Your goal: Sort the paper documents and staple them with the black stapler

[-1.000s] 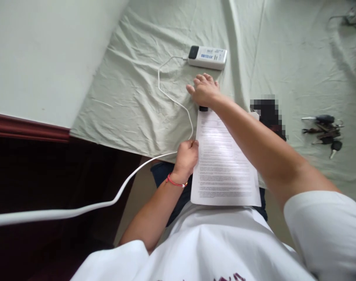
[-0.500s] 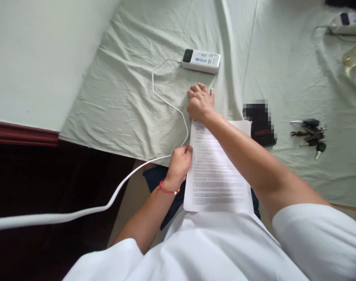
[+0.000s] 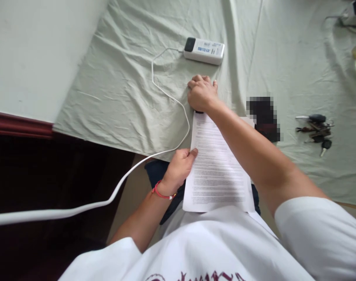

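Note:
Printed paper sheets (image 3: 217, 171) lie from the table's edge down over my lap, their top end on the cloth. My left hand (image 3: 182, 164) grips the left edge, thumb on the printed face and fingers underneath. Over the top left corner of the paper, my right hand (image 3: 201, 91) rests low with its fingers curled downward. A small dark edge (image 3: 199, 112) of some black object peeks out under its wrist; the rest is hidden by the hand. My right forearm crosses the upper right part of the paper.
A white power bank (image 3: 205, 52) lies beyond my right hand, its white cable (image 3: 169, 95) looping past my left hand toward me. At right are a pixelated black object (image 3: 264, 117) and a bunch of keys (image 3: 316, 127). A green cloth (image 3: 116, 89) covers the table.
My left thumb has moved further onto the printed face. The dark edge under my right wrist now shows. The view has shifted slightly, and my right hand remains at the paper's top.

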### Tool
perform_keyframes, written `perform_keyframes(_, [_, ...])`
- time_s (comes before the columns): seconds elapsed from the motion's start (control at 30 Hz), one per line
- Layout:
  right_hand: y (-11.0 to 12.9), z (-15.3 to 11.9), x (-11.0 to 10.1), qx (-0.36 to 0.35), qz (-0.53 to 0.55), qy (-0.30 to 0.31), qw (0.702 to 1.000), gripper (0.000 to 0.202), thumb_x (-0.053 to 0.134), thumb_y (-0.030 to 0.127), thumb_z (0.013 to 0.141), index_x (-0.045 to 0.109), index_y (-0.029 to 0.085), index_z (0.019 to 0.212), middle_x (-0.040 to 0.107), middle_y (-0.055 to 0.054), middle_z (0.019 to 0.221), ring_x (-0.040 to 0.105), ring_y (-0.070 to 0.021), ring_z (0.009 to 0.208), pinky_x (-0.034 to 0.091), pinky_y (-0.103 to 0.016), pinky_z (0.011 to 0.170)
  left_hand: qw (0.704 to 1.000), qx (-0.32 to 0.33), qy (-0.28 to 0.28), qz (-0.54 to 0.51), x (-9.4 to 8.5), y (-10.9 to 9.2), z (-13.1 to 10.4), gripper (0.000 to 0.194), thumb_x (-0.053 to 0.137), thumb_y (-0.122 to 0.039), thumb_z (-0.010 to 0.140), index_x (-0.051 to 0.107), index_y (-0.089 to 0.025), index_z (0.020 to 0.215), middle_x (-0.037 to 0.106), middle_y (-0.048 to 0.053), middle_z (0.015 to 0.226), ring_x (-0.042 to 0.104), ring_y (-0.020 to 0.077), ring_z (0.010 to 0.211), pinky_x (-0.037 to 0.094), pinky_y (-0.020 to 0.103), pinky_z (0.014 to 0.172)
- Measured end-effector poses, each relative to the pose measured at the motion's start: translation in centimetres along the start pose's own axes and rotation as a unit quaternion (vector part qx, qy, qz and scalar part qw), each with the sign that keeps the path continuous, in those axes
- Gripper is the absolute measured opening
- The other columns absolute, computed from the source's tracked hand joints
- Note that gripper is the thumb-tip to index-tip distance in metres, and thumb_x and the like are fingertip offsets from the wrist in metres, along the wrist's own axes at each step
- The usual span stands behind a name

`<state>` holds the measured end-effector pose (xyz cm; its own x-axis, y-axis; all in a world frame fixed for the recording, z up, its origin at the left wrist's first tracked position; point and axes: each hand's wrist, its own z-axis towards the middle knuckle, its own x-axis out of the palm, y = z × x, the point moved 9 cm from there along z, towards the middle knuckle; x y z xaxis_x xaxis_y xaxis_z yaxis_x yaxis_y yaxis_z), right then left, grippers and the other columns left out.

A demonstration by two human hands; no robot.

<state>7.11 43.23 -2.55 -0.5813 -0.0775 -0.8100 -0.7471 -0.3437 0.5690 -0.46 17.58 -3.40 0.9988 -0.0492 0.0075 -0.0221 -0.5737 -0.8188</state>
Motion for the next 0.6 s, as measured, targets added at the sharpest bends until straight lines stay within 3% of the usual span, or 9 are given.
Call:
perform_keyframes(0.13, [1.0,0.1,-2.5,0.104,-0.011,0.036,0.994,0.041,0.052,0.048,0.105,0.067,0.009,0.112,0.062,-0.017,0.139,0.046,-0.0385,0.143,0.020,-0.071,0.125,0.999,-0.008,0.013,-0.031,-0.5,1.3,-1.2,0.060,0.078,-0.072,0.076,0.072,-0.012,0.072,0.070,0.006,0.066,0.061,0.0174,0.060,0.047,0.027,0.057])
perform_keyframes(0.2, [1.9,-0.3,-4.7,0.126,-0.011,0.019,0.992,0.051,0.046,0.051,0.108,0.063,0.006,0.125,0.058,-0.019,0.145,0.046,-0.0390,0.144,0.027,-0.068,0.123,0.998,-0.013,0.009,-0.058,-1.0,2.3,-1.9,0.063,0.079,-0.074,0.074,0.074,-0.011,0.078,0.073,0.007,0.069,0.064,0.0187,0.063,0.051,0.029,0.060])
perform_keyframes(0.3, [2.5,-2.8,-8.3,0.122,0.003,-0.037,0.992,0.042,0.044,0.045,0.111,0.061,0.012,0.130,0.058,-0.015,0.147,0.053,-0.0280,0.138,0.042,-0.048,0.121,0.995,-0.001,-0.010,-0.097,-2.0,3.5,-2.7,0.064,0.081,-0.073,0.073,0.077,-0.011,0.088,0.077,0.008,0.078,0.070,0.0207,0.070,0.054,0.030,0.066])
perform_keyframes(0.37, [3.3,-6.3,-11.2,0.049,0.059,-0.116,0.990,0.031,0.048,0.035,0.110,0.062,0.012,0.125,0.062,-0.014,0.139,0.058,-0.0245,0.132,0.051,-0.046,0.114,0.993,0.006,-0.014,-0.115,-2.3,4.0,-3.0,0.063,0.082,-0.072,0.075,0.077,-0.011,0.092,0.078,0.008,0.080,0.071,0.0210,0.071,0.055,0.031,0.068])
perform_keyframes(0.43, [3.4,-11.6,-13.6,0.006,0.111,-0.177,0.978,0.021,0.050,0.033,0.107,0.062,0.024,0.123,0.062,-0.013,0.136,0.065,-0.0231,0.119,0.063,-0.044,0.097,0.992,0.007,-0.014,-0.122,-2.4,4.3,-3.1,0.063,0.081,-0.072,0.076,0.076,-0.011,0.092,0.077,0.007,0.079,0.070,0.0203,0.069,0.055,0.031,0.068])
perform_keyframes(0.5, [2.9,-17.3,-15.1,0.008,0.087,-0.201,0.976,0.020,0.051,0.036,0.106,0.063,0.036,0.121,0.067,-0.010,0.124,0.066,-0.0253,0.111,0.066,-0.043,0.081,0.993,0.016,-0.019,-0.118,-2.5,4.4,-2.9,0.062,0.079,-0.073,0.076,0.075,-0.012,0.087,0.075,0.006,0.076,0.068,0.0190,0.067,0.054,0.030,0.067])
perform_keyframes(0.6, [1.8,-24.9,-15.6,0.045,0.028,-0.180,0.982,0.030,0.054,0.036,0.104,0.060,0.028,0.132,0.065,-0.013,0.127,0.067,-0.0261,0.107,0.066,-0.043,0.075,0.993,0.036,-0.038,-0.103,-2.7,4.2,-2.3,0.062,0.079,-0.075,0.075,0.070,-0.013,0.077,0.072,0.004,0.071,0.064,0.0166,0.064,0.050,0.028,0.062])
